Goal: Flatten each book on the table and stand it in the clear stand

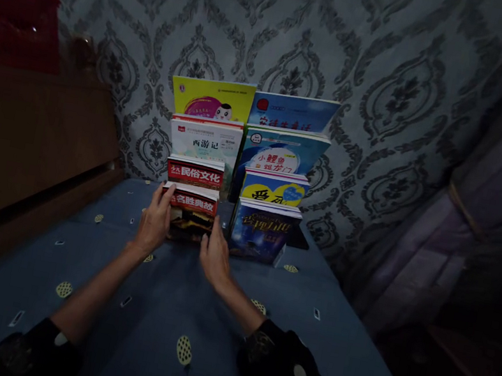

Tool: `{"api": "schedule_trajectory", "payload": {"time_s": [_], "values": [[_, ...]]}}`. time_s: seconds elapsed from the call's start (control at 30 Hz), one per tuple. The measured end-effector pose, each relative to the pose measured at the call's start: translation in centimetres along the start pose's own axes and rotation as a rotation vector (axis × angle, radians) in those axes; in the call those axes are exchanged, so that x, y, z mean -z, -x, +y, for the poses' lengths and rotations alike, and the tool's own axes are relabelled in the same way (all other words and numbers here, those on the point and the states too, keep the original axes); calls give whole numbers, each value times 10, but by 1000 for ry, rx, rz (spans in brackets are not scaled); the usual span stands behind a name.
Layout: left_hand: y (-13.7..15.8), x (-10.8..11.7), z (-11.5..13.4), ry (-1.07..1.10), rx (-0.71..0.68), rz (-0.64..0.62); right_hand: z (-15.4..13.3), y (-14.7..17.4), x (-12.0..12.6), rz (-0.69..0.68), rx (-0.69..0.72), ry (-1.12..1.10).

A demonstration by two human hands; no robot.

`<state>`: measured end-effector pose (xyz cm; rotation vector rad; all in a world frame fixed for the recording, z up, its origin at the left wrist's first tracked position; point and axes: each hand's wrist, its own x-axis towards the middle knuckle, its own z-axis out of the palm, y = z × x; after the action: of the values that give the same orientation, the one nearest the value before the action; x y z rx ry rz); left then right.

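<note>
Two stepped columns of children's books stand upright on a blue cloth. At the front left is a book (192,216) with a red title band and a dark picture on its cover. My left hand (155,220) clasps its left edge, fingertips over the top corner. Against its lower right edge my right hand (217,250) presses, so the book sits between both hands. Just behind it rises another red-banded book (195,173), then a pale book (205,141) and a yellow book (213,97). Beside my right hand stands a dark blue book (262,232).
Behind the dark blue book are a yellow-and-blue book (275,187), a teal book (282,148) and a blue book (293,111). Patterned wallpaper (301,41) backs them. A brown wooden panel (24,154) borders the left, a tied curtain (466,206) the right. The blue cloth (147,338) spreads in front.
</note>
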<state>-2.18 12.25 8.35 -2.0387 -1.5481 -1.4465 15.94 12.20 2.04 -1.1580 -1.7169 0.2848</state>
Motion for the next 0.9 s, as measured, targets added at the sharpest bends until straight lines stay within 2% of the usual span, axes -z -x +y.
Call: {"api": "schedule_trajectory", "payload": {"time_s": [0.17, 0.3, 0.37, 0.53, 0.77, 0.9], "values": [[0, -1, -6, 78, -3, 17, 6, 5, -2, -26, -12, 1], [-3, 1, -7, 165, -12, 9, -6, -9, 7, 32, 32, -41], [-5, 0, -9, 217, 32, 12, -12, -18, 9, 65, 24, -85], [-12, -7, -15, 268, 190, 0, -18, -38, 9, 90, -46, -242], [-20, -5, -15, 251, 179, -23, -27, -40, 14, 89, -122, -378], [-23, -2, -14, 283, 196, 23, -41, -50, 17, 168, -271, -433]]}}
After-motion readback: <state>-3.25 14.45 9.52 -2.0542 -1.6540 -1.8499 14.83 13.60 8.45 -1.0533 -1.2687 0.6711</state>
